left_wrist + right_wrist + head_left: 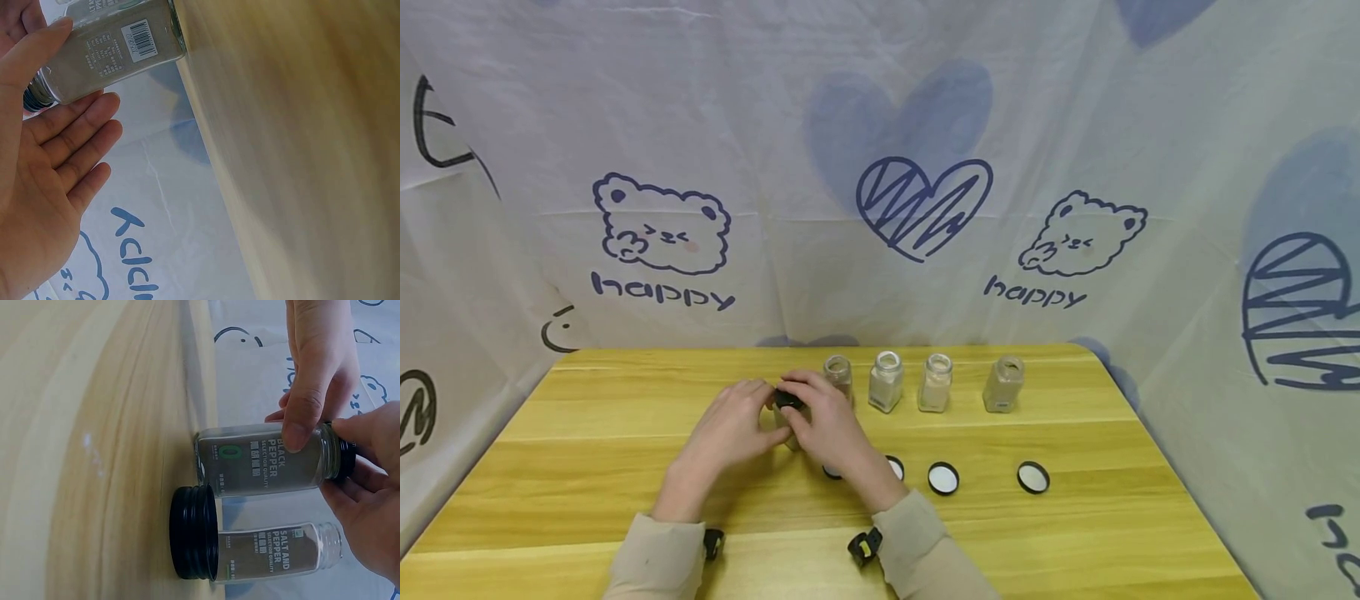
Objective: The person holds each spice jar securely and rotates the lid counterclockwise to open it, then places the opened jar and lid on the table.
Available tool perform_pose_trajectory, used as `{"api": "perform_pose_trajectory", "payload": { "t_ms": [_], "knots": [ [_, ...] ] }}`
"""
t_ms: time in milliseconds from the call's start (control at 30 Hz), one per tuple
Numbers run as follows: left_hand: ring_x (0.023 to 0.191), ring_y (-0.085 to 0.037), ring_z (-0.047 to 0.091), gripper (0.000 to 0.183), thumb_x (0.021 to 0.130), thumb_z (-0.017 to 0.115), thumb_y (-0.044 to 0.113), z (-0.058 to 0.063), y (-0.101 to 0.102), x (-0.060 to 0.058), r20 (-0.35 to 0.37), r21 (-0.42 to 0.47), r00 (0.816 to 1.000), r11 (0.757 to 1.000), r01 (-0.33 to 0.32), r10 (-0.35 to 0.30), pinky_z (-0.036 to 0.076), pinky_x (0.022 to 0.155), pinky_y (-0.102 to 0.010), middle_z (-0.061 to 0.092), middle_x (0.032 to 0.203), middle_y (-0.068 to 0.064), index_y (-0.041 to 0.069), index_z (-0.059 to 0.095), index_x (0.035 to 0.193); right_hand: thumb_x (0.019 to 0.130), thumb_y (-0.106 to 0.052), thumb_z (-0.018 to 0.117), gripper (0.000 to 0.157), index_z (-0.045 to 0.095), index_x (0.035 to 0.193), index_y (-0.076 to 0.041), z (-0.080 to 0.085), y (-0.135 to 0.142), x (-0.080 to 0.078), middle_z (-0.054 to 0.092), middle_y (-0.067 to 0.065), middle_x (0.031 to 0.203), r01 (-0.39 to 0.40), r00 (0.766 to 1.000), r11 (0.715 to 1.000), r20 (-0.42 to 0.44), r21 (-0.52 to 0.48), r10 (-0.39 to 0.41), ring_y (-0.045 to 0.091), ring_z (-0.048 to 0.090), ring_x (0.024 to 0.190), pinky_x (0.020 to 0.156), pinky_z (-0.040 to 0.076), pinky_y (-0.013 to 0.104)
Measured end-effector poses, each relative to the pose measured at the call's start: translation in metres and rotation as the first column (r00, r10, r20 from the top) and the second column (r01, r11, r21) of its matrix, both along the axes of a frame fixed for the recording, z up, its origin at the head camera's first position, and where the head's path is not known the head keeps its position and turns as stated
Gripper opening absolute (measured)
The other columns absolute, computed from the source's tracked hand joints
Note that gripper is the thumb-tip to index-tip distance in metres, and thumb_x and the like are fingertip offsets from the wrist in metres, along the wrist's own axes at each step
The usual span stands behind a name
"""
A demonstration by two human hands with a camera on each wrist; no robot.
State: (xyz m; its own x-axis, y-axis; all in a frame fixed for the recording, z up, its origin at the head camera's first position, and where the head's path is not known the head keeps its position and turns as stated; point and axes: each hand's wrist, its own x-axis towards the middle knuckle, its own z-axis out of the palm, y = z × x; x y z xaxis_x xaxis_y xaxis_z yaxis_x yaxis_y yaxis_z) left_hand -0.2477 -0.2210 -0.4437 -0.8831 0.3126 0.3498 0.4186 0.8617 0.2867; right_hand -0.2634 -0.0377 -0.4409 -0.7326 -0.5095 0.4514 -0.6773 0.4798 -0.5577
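Observation:
A square glass jar of black pepper (240, 464) stands upright, filled with grey-brown powder, a black lid (788, 399) on its mouth. My left hand (730, 427) steadies the jar, thumb on its labelled face. In the left wrist view, the same left hand (53, 178) has its fingers behind the glass, beside a barcode label. From the other side, my right hand (831, 423) pinches the lid between thumb and fingers. The right wrist view shows the right hand's fingertips (340, 490) round the lid's edge.
Several uncapped jars stand along the back: a salt and pepper jar (837, 372), then jars of pale powder (886, 385), (935, 390) and one farther right (1003, 387). Black lids lie upturned in front, including a middle lid (943, 478) and a right lid (1033, 477). A printed cloth (790, 167) hangs behind.

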Motion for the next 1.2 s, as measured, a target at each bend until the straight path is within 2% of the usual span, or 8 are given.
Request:
{"api": "perform_pose_trajectory", "payload": {
  "t_ms": [267, 467, 633, 733, 833, 933, 1033, 1200],
  "knots": [
    [0.089, -0.026, 0.062, 0.039, 0.079, 0.09, 0.034, 0.002, 0.004, 0.001, 0.002, 0.004, 1.0, 1.0, -0.002, 0.002, 0.052, 0.088, -0.049, 0.067, 0.091, -0.004, 0.007, 0.068, 0.096, 0.104, -0.005, 0.062, 0.033, 0.065, 0.137, -0.002, 0.002, 0.003, 0.003, 0.059, 0.008, 0.144, -0.012, 1.0, 0.999, 0.012, -0.031, 0.012, 0.022, 0.059, 0.132, 0.105, 0.051, 0.028],
    [0.086, -0.026, 0.062, 0.04, 0.078, 0.091, 0.035, 0.001, 0.006, 0.002, 0.004, 0.005, 1.0, 1.0, 0.001, -0.001, 0.051, 0.085, -0.048, 0.068, 0.091, -0.006, 0.007, 0.067, 0.093, 0.104, -0.003, 0.059, 0.037, 0.061, 0.141, -0.001, 0.004, 0.007, 0.002, 0.056, 0.011, 0.148, 0.005, 1.0, 0.99, -0.014, -0.138, -0.007, 0.026, 0.058, 0.134, 0.107, 0.051, 0.033],
    [0.085, -0.025, 0.061, 0.04, 0.078, 0.091, 0.036, 0.002, 0.008, 0.003, 0.014, 0.011, 1.0, 1.0, -0.003, 0.003, 0.051, 0.085, -0.048, 0.068, 0.09, -0.006, 0.007, 0.069, 0.094, 0.107, -0.008, 0.055, 0.04, 0.057, 0.146, -0.002, 0.007, 0.01, 0.003, 0.053, 0.013, 0.151, 0.027, 1.0, 0.985, 0.002, -0.168, -0.027, 0.029, 0.055, 0.136, 0.108, 0.05, 0.041],
    [0.086, -0.025, 0.061, 0.039, 0.079, 0.091, 0.035, 0.001, 0.008, 0.003, 0.023, 0.013, 1.0, 1.0, -0.009, 0.009, 0.051, 0.085, -0.048, 0.068, 0.091, -0.006, 0.007, 0.069, 0.095, 0.108, -0.012, 0.054, 0.04, 0.056, 0.148, -0.003, 0.01, 0.014, 0.004, 0.053, 0.015, 0.147, 0.047, 0.999, 0.976, 0.033, -0.212, -0.04, 0.031, 0.061, 0.121, 0.097, 0.055, 0.04],
    [0.087, -0.026, 0.062, 0.04, 0.08, 0.09, 0.036, 0.001, 0.008, 0.002, 0.031, 0.011, 0.999, 1.0, -0.021, 0.021, 0.051, 0.086, -0.049, 0.068, 0.092, -0.006, 0.006, 0.07, 0.097, 0.108, -0.016, 0.057, 0.042, 0.055, 0.149, -0.005, 0.013, 0.019, 0.005, 0.053, 0.016, 0.142, 0.057, 0.994, 0.951, 0.105, -0.303, -0.026, 0.029, 0.063, 0.112, 0.091, 0.056, 0.035],
    [0.09, -0.029, 0.063, 0.042, 0.082, 0.088, 0.037, 0.001, 0.007, 0.001, 0.041, 0.001, 0.999, 0.999, -0.036, 0.036, 0.052, 0.089, -0.051, 0.069, 0.094, -0.008, 0.004, 0.07, 0.1, 0.107, -0.017, 0.061, 0.043, 0.056, 0.148, -0.006, 0.013, 0.025, 0.004, 0.051, 0.017, 0.138, 0.058, 0.982, 0.92, 0.186, -0.388, 0.017, 0.028, 0.062, 0.116, 0.097, 0.056, 0.031],
    [0.093, -0.031, 0.064, 0.045, 0.083, 0.087, 0.038, 0.0, 0.006, -0.002, 0.056, -0.016, 0.997, 0.998, -0.054, 0.054, 0.051, 0.092, -0.053, 0.069, 0.097, -0.009, 0.002, 0.07, 0.104, 0.104, -0.018, 0.064, 0.042, 0.059, 0.144, -0.006, 0.013, 0.031, 0.005, 0.051, 0.017, 0.135, 0.062, 0.968, 0.898, 0.244, -0.435, 0.051, 0.03, 0.061, 0.122, 0.104, 0.054, 0.036],
    [0.096, -0.033, 0.064, 0.051, 0.085, 0.085, 0.039, 0.001, 0.003, -0.006, 0.081, -0.032, 0.994, 0.997, -0.069, 0.072, 0.051, 0.093, -0.056, 0.069, 0.101, -0.012, -0.001, 0.069, 0.111, 0.099, -0.014, 0.072, 0.039, 0.064, 0.135, -0.001, 0.012, 0.042, 0.008, 0.055, 0.018, 0.129, 0.064, 0.95, 0.891, 0.302, -0.449, 0.084, 0.032, 0.065, 0.116, 0.099, 0.057, 0.042]
  ]
}}
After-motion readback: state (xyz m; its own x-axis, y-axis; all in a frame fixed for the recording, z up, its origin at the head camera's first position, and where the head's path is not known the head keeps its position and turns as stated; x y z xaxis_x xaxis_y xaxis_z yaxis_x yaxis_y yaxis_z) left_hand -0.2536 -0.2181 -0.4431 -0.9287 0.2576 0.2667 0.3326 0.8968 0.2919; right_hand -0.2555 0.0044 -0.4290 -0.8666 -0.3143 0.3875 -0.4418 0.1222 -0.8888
